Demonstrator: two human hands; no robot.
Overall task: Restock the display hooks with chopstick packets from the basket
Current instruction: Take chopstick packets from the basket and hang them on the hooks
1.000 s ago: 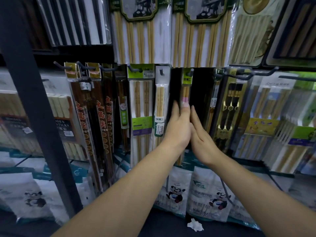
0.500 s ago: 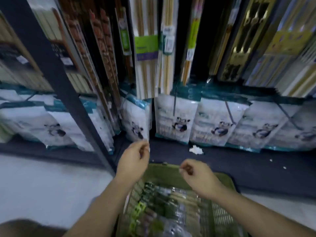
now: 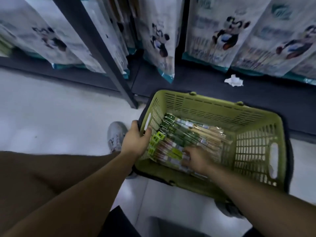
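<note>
Status: left hand (image 3: 136,141) clamped on basket (image 3: 213,106) rim, 9 o'clock side; chopstick packets (image 3: 188,134) heaped inside; right hand (image 3: 196,159) laid on heap, grip cannot be told through blur. Risk: several slick packets lifted together, extras dropped.

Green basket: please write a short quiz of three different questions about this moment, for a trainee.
1. True or false: the left hand grips the rim of the green basket.
2. Where is the right hand? A) on the chopstick packets inside the basket; B) on a display hook; C) flat on the floor.
3. What small thing lies on the dark shelf base behind the basket?

Key: 1. True. 2. A. 3. A crumpled white paper.
</note>
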